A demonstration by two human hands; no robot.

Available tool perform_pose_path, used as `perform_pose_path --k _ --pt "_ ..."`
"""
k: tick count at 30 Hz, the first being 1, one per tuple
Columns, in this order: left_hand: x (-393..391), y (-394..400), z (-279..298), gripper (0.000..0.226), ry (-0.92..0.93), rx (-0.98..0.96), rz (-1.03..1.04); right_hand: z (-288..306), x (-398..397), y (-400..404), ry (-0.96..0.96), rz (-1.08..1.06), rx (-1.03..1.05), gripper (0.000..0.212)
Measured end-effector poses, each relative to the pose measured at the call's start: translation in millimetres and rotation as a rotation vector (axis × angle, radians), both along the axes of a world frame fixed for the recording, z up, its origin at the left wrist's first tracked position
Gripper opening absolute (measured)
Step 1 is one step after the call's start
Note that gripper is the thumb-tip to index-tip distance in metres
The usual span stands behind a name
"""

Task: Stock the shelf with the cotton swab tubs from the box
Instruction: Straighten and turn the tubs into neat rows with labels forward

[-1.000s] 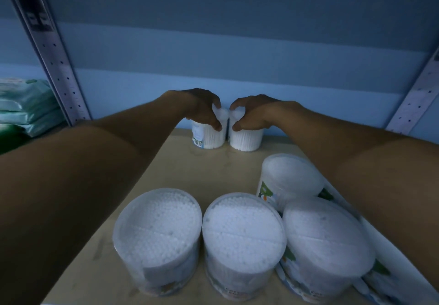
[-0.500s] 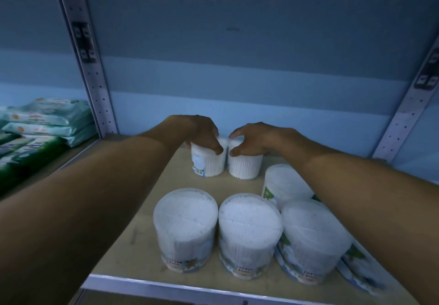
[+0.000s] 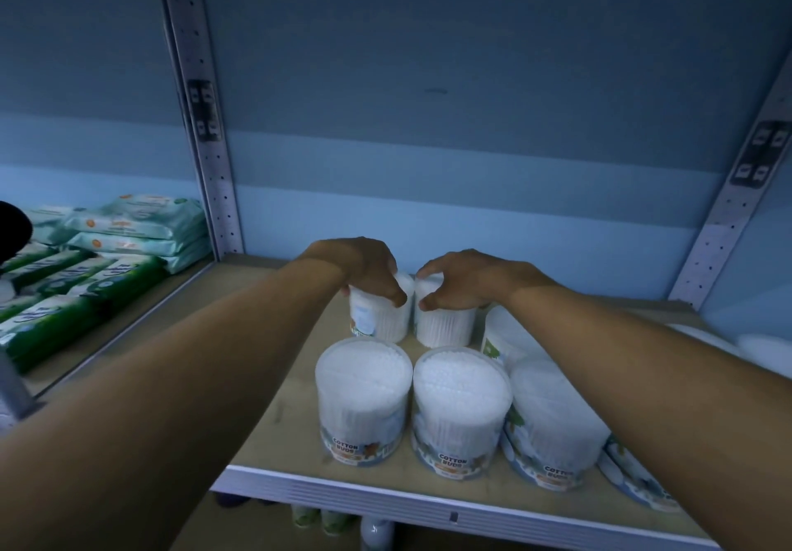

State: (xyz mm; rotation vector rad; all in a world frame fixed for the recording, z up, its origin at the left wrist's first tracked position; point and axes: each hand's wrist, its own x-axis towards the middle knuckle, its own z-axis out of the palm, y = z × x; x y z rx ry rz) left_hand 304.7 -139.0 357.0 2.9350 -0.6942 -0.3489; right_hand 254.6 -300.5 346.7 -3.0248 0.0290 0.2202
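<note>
left hand [image 3: 369,269] grips left tub [image 3: 379,321] | right hand [image 3: 460,280] grips right tub [image 3: 443,327] | both mid-shelf [image 3: 274,417], touching

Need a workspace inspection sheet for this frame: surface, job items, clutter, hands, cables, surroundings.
Surface: tan shelf board with a white front edge, faint scuffs.
Job's things: two rear tubs upright, side by side; front tubs in a row, labels reading COTTON BUDS; another tub behind them.
Clutter: nothing seen.
Hands: left hand grips the left rear tub from above; right hand grips the right rear tub.
Cables: nothing seen.
Surroundings: blue back panel, perforated uprights, wipe packs on the neighbouring shelf, items below too dim to identify.
</note>
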Motion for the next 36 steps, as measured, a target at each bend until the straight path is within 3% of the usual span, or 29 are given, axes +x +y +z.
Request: perform_pose_path --k 5,11,18,21,27,30,36 --pt "-2.1 4.4 1.2 0.065 0.043 -0.003 0.01 1.6 -4.6 2.2 0.042 -0.011 0.012 0.066" --pt "-0.4 5.8 3.7 0.068 0.066 -0.015 0.044 4.3 -4.4 5.6 0.088 -0.052 -0.021 0.095" --pt "3.8 7.7 3.4 0.072 0.049 0.016 0.086 9.0 -6.7 3.7 0.155 -0.002 0.039 0.109" --pt "5.7 10.7 6.1 0.084 0.051 0.064 0.075 9.6 -4.2 2.4 0.158 0.009 0.049 0.115" --pt "15.0 12.1 11.1 0.109 0.069 0.089 -0.017 28.0 -7.4 13.8 0.038 -0.036 -0.042 0.089" --pt "17.3 9.0 13.2 0.102 0.094 0.128 -0.028 29.9 -8.8 19.9 0.081 -0.081 -0.136 0.083" --pt "19.6 5.2 12.1 0.085 0.096 0.148 -0.029 26.7 -3.3 19.7 0.108 -0.092 -0.109 0.071"
